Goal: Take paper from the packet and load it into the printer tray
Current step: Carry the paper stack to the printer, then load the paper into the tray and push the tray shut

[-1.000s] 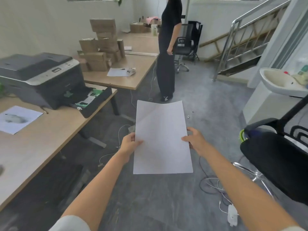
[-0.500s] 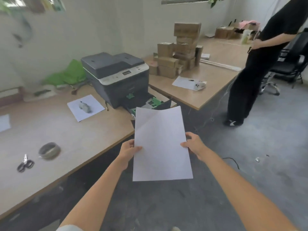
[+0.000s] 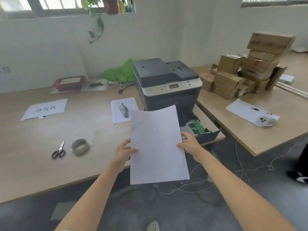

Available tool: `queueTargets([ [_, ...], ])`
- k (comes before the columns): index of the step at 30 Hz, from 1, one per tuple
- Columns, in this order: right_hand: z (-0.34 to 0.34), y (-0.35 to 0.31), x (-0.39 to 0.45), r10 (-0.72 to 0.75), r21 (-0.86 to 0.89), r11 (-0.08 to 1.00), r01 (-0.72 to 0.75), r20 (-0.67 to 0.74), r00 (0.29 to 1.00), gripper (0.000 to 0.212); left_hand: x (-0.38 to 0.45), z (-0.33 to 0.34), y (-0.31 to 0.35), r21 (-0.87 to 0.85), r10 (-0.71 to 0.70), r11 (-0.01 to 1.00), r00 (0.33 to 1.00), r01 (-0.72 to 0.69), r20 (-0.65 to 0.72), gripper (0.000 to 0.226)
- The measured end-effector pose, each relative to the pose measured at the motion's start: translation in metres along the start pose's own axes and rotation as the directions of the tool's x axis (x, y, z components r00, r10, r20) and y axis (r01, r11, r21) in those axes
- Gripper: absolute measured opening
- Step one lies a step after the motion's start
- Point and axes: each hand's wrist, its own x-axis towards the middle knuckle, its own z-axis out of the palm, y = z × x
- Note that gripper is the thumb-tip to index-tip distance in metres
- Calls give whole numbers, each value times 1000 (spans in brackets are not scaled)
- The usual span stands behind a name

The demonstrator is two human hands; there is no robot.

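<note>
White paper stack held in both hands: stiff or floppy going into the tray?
The white paper stack is probably floppy: it looks thin, with its top edge curving. Likely light, since both hands grip only its side edges. It may sag entering the open printer tray.

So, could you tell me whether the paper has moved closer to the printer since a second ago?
Yes. The paper, held in both hands, now overlaps the printer front and its open tray; earlier it was well right of them.

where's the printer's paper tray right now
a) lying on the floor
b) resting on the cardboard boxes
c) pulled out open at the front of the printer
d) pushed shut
c: the paper tray sticks out open from the base of the printer, green guides showing, while the left hand and right hand hold the paper by its side edges in front of it.
</note>
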Motion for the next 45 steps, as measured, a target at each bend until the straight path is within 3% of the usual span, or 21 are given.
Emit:
queueTargets([
  [8, 26, -44, 109, -11, -35, 999, 14, 72, 997, 33, 88, -30, 41, 24, 147, 989, 979, -145, -140, 37],
  [12, 40, -62, 157, 34, 120, 992, -39, 47, 998, 40, 126, -60, 72, 204, 258, 953, 951, -222, -170, 42],
  [16, 53, -77, 195, 12, 198, 980, -7, -25, 1000, 58, 158, -77, 96, 492, 356, 838, 919, -236, -166, 44],
  [19, 50, -84, 217, -40, 95, 994, 60, -201, 979, 83, 174, -83, 106, 687, 447, 683, 885, -246, -127, 45],
  [21, 46, -89, 229, -172, -16, 985, 172, -212, 962, 87, 182, -82, 112, 800, 509, 545, 857, -249, -80, 53],
  [23, 49, -99, 238, -338, -122, 935, 333, -28, 941, 65, 190, -78, 115, 880, 517, 415, 856, -232, -18, 60],
  [26, 56, -112, 248, -388, -85, 910, 406, 172, 905, 18, 200, -69, 114, 930, 466, 302, 883, -211, 49, 59],
  [29, 54, -107, 258, -355, -30, 930, 366, 178, 918, 6, 204, -82, 109, 910, 367, 384, 930, -157, 6, 39],
  [31, 50, -97, 265, -347, -7, 936, 353, 170, 922, 11, 202, -101, 101, 813, 285, 575, 954, -89, -97, 31],
  [33, 49, -88, 267, -333, 27, 942, 334, 180, 925, 11, 198, -118, 85, 526, 232, 845, 952, -95, -201, 28],
  [35, 49, -78, 268, -322, 69, 947, 315, 194, 927, 11, 193, -127, 62, 227, 161, 969, 945, -97, -284, 31],
  [39, 54, -63, 268, -301, 99, 953, 286, 212, 930, 11, 197, -129, 19, -117, 15, 992, 952, -53, -307, 60],
  [42, 56, -59, 268, -298, 126, 952, 277, 190, 936, 13, 198, -125, 5, -301, -63, 954, 983, 10, -170, 80],
  [43, 56, -59, 269, -299, 144, 950, 276, 175, 938, 15, 196, -122, 3, -275, -61, 961, 990, 25, -125, 76],
  [45, 55, -60, 271, -312, 178, 941, 286, 140, 940, 14, 197, -117, 1, -180, -35, 984, 987, 7, -156, 40],
])
